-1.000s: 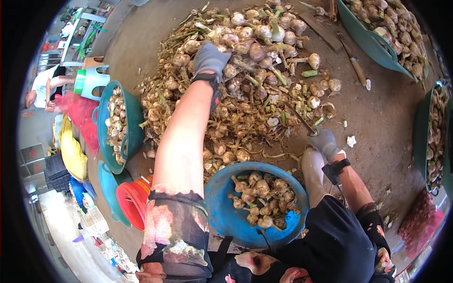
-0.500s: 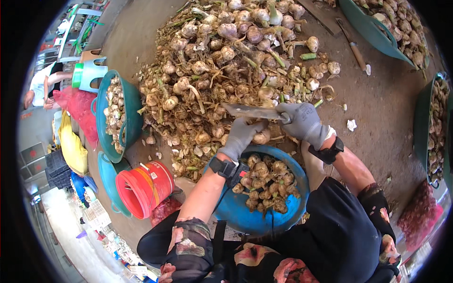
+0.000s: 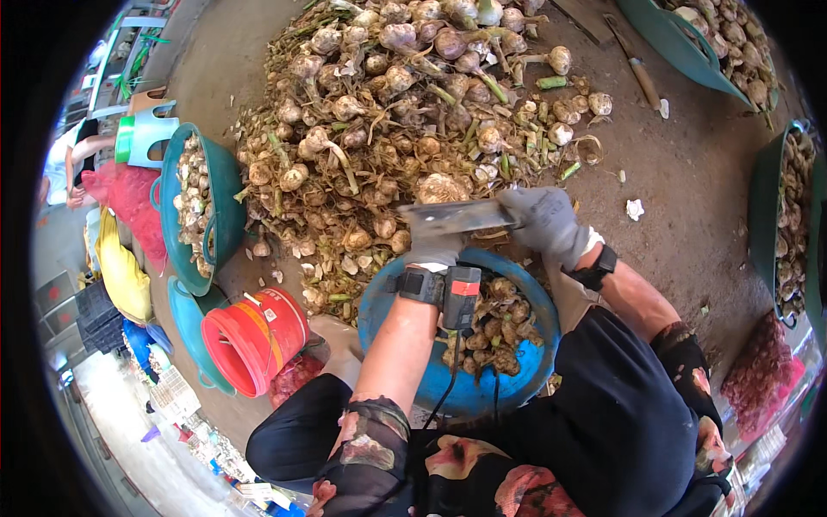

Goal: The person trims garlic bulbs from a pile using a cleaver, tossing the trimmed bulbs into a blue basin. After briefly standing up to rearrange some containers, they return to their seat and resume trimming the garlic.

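Note:
My right hand (image 3: 544, 226), in a grey glove, is closed on a wide-bladed knife (image 3: 452, 217). The blade points left and lies across the view above my left hand (image 3: 435, 248), which wears a matching glove. That hand's fingers are hidden behind the blade. Just beyond the blade's upper edge is a large garlic bulb (image 3: 442, 189); whether my left fingers touch it cannot be made out. Below both hands stands a blue tub (image 3: 401, 366), part-filled with trimmed garlic bulbs (image 3: 495, 332). Ahead spreads a big heap of garlic with stalks (image 3: 362, 129).
Left are a green tub (image 3: 226, 220) of garlic, a red bucket (image 3: 258, 340) and a pink mesh sack (image 3: 129, 207). At right, more garlic tubs (image 3: 762, 228) and a red mesh sack (image 3: 762, 370). A wooden-handled tool (image 3: 642, 79) lies on the floor. Another person (image 3: 73, 164) sits far left.
My left hand has swung forward so that the blade now covers its fingers. The knife has come down slightly, with my right hand still round it. The whole view has shifted a little.

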`<control>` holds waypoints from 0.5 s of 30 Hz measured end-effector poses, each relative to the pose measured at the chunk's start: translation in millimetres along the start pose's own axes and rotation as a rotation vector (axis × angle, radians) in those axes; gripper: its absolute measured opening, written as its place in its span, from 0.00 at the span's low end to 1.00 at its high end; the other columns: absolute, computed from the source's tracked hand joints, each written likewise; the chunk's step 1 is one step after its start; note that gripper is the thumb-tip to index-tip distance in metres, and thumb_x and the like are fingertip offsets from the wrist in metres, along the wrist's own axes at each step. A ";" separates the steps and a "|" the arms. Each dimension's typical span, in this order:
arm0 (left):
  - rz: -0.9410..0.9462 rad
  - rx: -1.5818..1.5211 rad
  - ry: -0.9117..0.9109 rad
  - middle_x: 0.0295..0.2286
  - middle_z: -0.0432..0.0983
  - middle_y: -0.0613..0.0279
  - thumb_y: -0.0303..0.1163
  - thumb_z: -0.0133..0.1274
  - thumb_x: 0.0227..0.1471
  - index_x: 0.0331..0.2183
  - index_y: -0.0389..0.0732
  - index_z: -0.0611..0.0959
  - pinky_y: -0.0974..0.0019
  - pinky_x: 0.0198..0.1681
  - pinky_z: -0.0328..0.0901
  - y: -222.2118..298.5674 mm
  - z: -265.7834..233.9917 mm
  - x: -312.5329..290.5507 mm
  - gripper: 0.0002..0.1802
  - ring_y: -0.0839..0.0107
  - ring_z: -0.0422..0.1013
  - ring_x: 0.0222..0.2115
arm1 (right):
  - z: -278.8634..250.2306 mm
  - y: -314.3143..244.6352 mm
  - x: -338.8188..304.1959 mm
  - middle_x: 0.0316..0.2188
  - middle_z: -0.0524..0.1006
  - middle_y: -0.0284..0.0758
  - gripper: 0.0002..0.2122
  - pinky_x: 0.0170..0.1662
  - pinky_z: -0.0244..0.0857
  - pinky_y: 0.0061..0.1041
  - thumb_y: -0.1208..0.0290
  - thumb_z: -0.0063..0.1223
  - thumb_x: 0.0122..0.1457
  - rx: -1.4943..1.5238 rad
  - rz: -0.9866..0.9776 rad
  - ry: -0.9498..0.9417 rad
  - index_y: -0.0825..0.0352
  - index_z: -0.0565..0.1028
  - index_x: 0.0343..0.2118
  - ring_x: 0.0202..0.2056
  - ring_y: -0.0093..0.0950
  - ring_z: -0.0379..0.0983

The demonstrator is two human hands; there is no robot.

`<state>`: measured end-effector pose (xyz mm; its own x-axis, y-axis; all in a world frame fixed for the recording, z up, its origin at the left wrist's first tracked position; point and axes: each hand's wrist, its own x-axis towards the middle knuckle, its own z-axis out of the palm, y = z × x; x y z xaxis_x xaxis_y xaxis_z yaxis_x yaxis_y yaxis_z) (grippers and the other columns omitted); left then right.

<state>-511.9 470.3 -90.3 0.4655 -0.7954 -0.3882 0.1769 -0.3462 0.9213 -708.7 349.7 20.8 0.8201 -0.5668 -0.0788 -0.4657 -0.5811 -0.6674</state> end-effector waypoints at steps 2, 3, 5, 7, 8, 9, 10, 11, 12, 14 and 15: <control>0.016 1.046 -0.347 0.40 0.67 0.57 0.47 0.39 0.50 0.43 0.39 0.68 0.61 0.42 0.62 31.6 40.1 -10.9 0.25 0.64 0.64 0.41 | -0.3 2.7 -0.3 0.23 0.72 0.36 0.10 0.28 0.64 0.32 0.71 0.49 0.39 -0.074 -0.010 -0.039 0.61 0.68 0.29 0.28 0.35 0.71; -0.123 0.538 -0.211 0.39 0.69 0.59 0.43 0.43 0.48 0.41 0.39 0.71 0.61 0.41 0.62 11.5 38.8 -7.4 0.21 0.65 0.65 0.41 | -0.8 -3.5 3.0 0.23 0.72 0.36 0.10 0.28 0.64 0.32 0.71 0.49 0.39 -0.071 -0.016 -0.034 0.61 0.68 0.29 0.28 0.35 0.71; -0.229 0.258 -0.092 0.38 0.69 0.58 0.43 0.43 0.48 0.40 0.39 0.71 0.60 0.40 0.62 25.5 51.9 -12.8 0.20 0.63 0.65 0.40 | 2.8 -3.7 4.5 0.25 0.72 0.35 0.11 0.29 0.63 0.32 0.71 0.49 0.39 -0.112 0.031 -0.106 0.61 0.67 0.30 0.29 0.35 0.70; -0.418 -0.304 0.159 0.37 0.70 0.56 0.44 0.42 0.48 0.38 0.40 0.72 0.57 0.39 0.63 56.3 65.2 -20.9 0.19 0.60 0.66 0.40 | 7.5 0.8 4.2 0.25 0.72 0.35 0.12 0.29 0.63 0.33 0.71 0.50 0.39 -0.093 0.050 -0.113 0.61 0.67 0.30 0.29 0.36 0.70; -0.507 -0.591 0.282 0.36 0.70 0.56 0.44 0.42 0.48 0.38 0.41 0.72 0.55 0.38 0.63 71.8 74.4 -25.1 0.19 0.59 0.66 0.39 | 9.7 5.6 2.3 0.25 0.72 0.36 0.12 0.30 0.63 0.33 0.71 0.50 0.39 -0.082 0.073 -0.124 0.61 0.66 0.30 0.30 0.36 0.70; -0.592 -0.884 0.395 0.35 0.70 0.55 0.44 0.42 0.48 0.37 0.41 0.72 0.54 0.38 0.64 85.9 84.9 -27.9 0.19 0.57 0.66 0.39 | 7.8 11.0 0.3 0.25 0.72 0.36 0.12 0.30 0.63 0.33 0.71 0.50 0.39 -0.092 0.083 -0.120 0.61 0.66 0.30 0.30 0.36 0.70; -0.671 -1.174 0.521 0.35 0.70 0.54 0.44 0.42 0.48 0.36 0.41 0.72 0.53 0.37 0.64 90.9 88.1 -30.2 0.18 0.55 0.67 0.39 | 11.6 15.8 0.3 0.26 0.72 0.36 0.12 0.30 0.63 0.33 0.70 0.50 0.39 -0.085 0.088 -0.104 0.61 0.67 0.30 0.30 0.36 0.70; -0.651 -1.177 0.592 0.30 0.71 0.60 0.47 0.40 0.49 0.35 0.44 0.72 0.50 0.38 0.63 87.2 88.7 -30.5 0.18 0.58 0.68 0.34 | 14.9 20.7 -0.6 0.26 0.72 0.36 0.12 0.30 0.63 0.33 0.70 0.50 0.39 -0.078 0.094 -0.088 0.60 0.67 0.30 0.30 0.36 0.70; -0.654 -1.176 0.589 0.30 0.71 0.60 0.47 0.40 0.49 0.35 0.44 0.72 0.50 0.38 0.63 82.0 85.6 -31.2 0.18 0.58 0.68 0.34 | 17.8 26.3 -3.3 0.26 0.72 0.36 0.12 0.30 0.63 0.33 0.70 0.50 0.39 -0.079 0.097 -0.088 0.60 0.67 0.30 0.30 0.36 0.70; -0.728 -1.145 0.423 0.26 0.70 0.61 0.46 0.41 0.49 0.30 0.43 0.72 0.57 0.31 0.66 80.6 80.5 -35.3 0.17 0.62 0.68 0.27 | 20.5 34.7 -6.7 0.26 0.71 0.35 0.12 0.30 0.63 0.33 0.69 0.50 0.39 -0.084 0.110 -0.074 0.59 0.67 0.31 0.30 0.36 0.70; -0.701 -1.132 0.462 0.23 0.69 0.63 0.43 0.42 0.48 0.27 0.43 0.72 0.67 0.22 0.64 78.7 83.5 -38.3 0.13 0.67 0.66 0.21 | 22.1 37.0 -8.5 0.26 0.71 0.35 0.12 0.30 0.63 0.33 0.69 0.50 0.39 -0.083 0.112 -0.074 0.59 0.67 0.31 0.30 0.36 0.70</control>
<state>-588.2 432.0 -4.6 0.1909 -0.3181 -0.9286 0.9761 0.1612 0.1455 -725.5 345.9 -19.6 0.7823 -0.5881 -0.2052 -0.5789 -0.5649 -0.5880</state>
